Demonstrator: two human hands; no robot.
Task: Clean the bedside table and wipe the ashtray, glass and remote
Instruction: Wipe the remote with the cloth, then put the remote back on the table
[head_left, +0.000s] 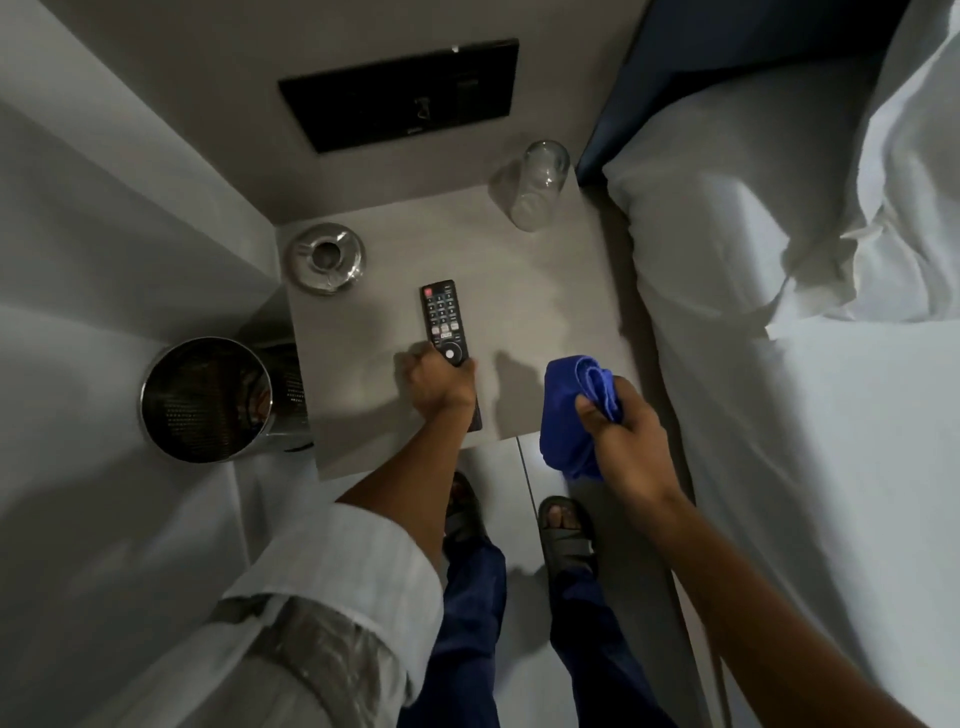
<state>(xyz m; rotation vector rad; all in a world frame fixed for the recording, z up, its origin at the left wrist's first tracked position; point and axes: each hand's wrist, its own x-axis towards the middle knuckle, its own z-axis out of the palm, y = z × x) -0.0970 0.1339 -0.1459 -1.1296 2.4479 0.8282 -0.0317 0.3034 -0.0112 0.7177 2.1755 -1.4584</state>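
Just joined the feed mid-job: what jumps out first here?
The bright blue cloth bunched in the right hand, over the bedside table's near edge. Then the left hand gripping the black remote's near end at the table's middle. Behind stand the ashtray, back left, and the glass, back right.

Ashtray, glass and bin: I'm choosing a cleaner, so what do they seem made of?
The ashtray looks like polished metal: silvery, with bright reflections. The glass looks like clear glass, since the tabletop shows through, though clear plastic is possible. The bin looks like shiny perforated metal, with rows of small holes.
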